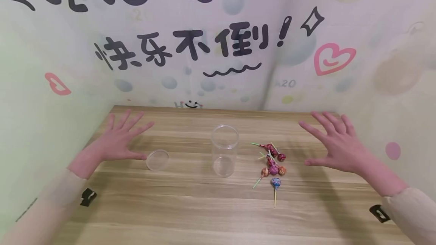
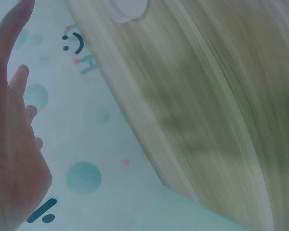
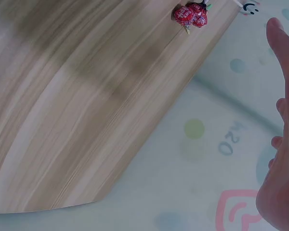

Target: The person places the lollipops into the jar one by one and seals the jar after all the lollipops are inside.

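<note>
My left hand (image 1: 117, 141) is spread above the left side of the table, holding nothing; its thumb tip is nearest a clear round lid (image 1: 158, 160). Fingers apart, my right hand (image 1: 340, 144) hovers over the right side and also holds nothing. Between the hands a clear plastic jar (image 1: 225, 154) stands upright without a cover. To the jar's right lie several wrapped lollipops in a loose cluster, among them a purple lollipop (image 1: 273, 169) and, closest to me, a blue lollipop (image 1: 276, 182). Red lollipops (image 3: 185, 16) show at the top of the right wrist view.
The wood-grain table (image 1: 190, 207) meets a printed wall cloth (image 1: 190, 75) along its back edge. Cloth also hangs at the left and right sides. Black straps or clips (image 1: 88, 197) show by both wrists.
</note>
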Demonstrator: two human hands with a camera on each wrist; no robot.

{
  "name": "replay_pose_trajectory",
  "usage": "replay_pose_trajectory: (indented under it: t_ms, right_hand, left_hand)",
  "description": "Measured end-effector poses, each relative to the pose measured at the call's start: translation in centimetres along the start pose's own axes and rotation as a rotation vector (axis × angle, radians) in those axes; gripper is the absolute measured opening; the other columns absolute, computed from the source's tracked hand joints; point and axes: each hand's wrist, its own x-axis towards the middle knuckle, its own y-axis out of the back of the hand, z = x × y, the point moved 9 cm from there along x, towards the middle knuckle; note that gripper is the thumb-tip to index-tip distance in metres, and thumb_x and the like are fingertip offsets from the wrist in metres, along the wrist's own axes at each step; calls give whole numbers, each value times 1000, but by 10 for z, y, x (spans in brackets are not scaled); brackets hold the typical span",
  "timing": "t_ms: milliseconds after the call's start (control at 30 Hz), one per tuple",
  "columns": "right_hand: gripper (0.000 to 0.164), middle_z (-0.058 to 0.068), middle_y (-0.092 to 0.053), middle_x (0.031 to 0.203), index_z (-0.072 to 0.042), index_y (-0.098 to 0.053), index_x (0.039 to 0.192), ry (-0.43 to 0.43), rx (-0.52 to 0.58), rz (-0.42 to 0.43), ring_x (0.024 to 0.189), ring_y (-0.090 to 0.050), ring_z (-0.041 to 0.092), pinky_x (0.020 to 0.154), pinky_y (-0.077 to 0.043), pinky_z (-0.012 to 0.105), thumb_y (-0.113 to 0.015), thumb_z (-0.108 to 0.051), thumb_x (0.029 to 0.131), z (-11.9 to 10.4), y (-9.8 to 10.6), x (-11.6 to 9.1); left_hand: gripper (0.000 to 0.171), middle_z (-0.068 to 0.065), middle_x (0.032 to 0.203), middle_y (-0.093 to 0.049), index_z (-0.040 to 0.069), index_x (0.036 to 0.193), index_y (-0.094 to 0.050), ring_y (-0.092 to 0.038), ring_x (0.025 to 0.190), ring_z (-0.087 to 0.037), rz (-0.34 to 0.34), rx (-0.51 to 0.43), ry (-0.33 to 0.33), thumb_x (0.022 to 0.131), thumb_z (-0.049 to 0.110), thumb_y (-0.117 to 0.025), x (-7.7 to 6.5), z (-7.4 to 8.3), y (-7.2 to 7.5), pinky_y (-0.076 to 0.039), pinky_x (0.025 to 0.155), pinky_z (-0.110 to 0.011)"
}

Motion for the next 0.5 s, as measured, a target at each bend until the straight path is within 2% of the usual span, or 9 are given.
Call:
replay_pose_trajectory:
  t_ms: [133, 267, 500]
  right_hand:
    - [107, 12, -21, 164, -32, -34, 153, 17, 18, 14, 145, -21, 41, 120, -1, 69, -77, -73, 64, -4, 1, 3]
    - [104, 12, -25, 163, -31, -38, 152, 46, 28, 46, 143, -25, 42, 118, -8, 69, -79, -69, 63, -8, 2, 8]
    - [101, 15, -33, 158, -28, -43, 149, 90, 52, 82, 140, -28, 40, 109, -19, 67, -83, -61, 63, -16, -2, 15]
  left_hand:
    - [103, -18, 166, -11, 31, 157, -26, 1, 151, -52, 6, -25, 12, 73, 66, -75, 2, 4, 3, 1, 109, -84]
    - [103, -20, 166, -13, 29, 157, -26, 0, 150, -53, 17, -63, 14, 73, 65, -75, 5, 11, 6, 1, 109, -83]
    - [104, -19, 165, -15, 29, 157, -26, -2, 150, -54, 73, -107, -17, 72, 65, -76, 19, 35, 6, -2, 111, -82]
